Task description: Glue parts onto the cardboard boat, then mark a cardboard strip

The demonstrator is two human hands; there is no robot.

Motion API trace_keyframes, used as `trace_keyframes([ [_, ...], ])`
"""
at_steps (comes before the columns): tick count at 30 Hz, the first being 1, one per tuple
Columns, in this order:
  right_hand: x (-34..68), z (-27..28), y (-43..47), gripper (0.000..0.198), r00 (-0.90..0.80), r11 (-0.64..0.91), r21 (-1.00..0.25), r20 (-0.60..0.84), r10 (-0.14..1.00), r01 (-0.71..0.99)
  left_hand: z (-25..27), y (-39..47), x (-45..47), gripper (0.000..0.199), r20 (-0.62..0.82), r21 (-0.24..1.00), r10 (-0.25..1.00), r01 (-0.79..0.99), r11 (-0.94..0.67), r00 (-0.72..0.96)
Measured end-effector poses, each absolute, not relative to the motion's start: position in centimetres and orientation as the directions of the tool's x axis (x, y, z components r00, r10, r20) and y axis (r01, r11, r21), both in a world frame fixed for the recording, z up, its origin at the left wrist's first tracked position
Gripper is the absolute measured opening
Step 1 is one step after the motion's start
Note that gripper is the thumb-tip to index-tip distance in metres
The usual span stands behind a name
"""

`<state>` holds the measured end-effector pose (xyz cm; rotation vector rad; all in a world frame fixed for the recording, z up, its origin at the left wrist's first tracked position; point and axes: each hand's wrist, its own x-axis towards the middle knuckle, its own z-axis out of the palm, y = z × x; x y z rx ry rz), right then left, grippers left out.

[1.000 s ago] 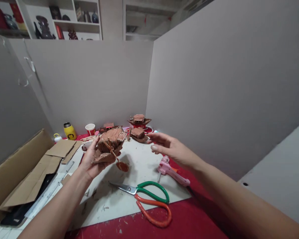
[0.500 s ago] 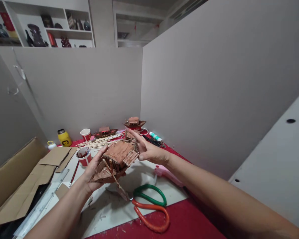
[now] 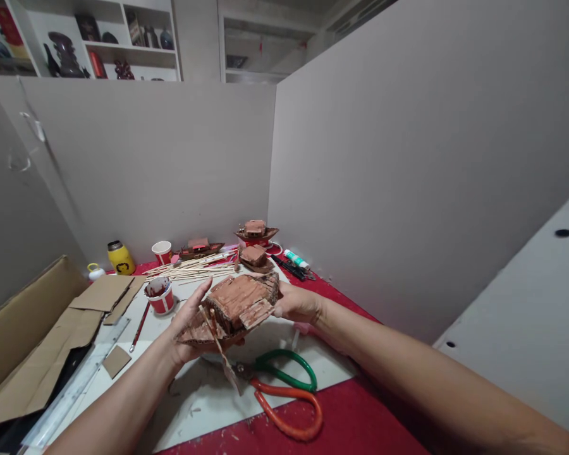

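Note:
Between my two hands is a brown cardboard model boat (image 3: pixel 239 300) with a roofed cabin and a thin oar hanging off its near side. My left hand (image 3: pixel 189 328) grips the boat's left end, thumb up along the side. At the other end my right hand (image 3: pixel 296 303) holds the hull and cabin edge, its fingers mostly hidden behind the boat. Below it on the white board lie scissors (image 3: pixel 287 392) with one green and one orange handle; the boat and oar partly cover their blades. Just behind stands another small model boat (image 3: pixel 255 258).
Further model boats (image 3: pixel 255 230) stand at the back, near a bundle of thin wooden sticks (image 3: pixel 194 268). A paint-stained paper cup (image 3: pixel 161 297) and a brush (image 3: pixel 140 328) sit left. Cardboard sheets (image 3: pixel 42 360) and a clear ruler (image 3: pixel 76 388) lie far left. Glue sticks (image 3: pixel 296 260) lie right.
The held boat has shifted slightly right. My right hand has lowered from above its far end to grip its right side, uncovering the small boat behind.

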<state>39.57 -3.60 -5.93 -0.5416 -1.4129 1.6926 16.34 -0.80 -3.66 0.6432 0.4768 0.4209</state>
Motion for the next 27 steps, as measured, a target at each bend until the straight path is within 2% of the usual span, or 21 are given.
trace_keyframes([
  [4,41.0,-4.8,-4.1,0.079,-0.376,0.077,-0.939,0.209,0.903,-0.335,-4.7,0.4,15.7,0.050,-0.196,0.668,0.520,-0.275,0.691,0.831],
  [8,43.0,-2.4,-3.6,0.061,-0.241,0.205,-0.924,0.289,0.927,-0.322,-6.6,1.9,15.4,0.047,-0.276,0.709,0.581,-0.246,0.661,0.765],
  [14,43.3,-1.4,-0.1,0.055,0.043,0.402,-0.900,0.400,0.915,-0.167,-8.8,2.1,16.1,0.038,-0.375,0.746,0.631,-0.183,0.640,0.679],
  [17,43.0,-2.3,2.3,0.056,0.086,0.469,-0.879,0.462,0.883,-0.091,-9.6,1.9,16.3,0.035,-0.388,0.763,0.633,-0.152,0.628,0.670],
  [27,44.1,-6.9,8.5,0.063,0.268,0.512,-0.859,0.497,0.826,0.015,-10.9,1.9,16.5,0.033,-0.404,0.789,0.639,-0.104,0.606,0.654],
])
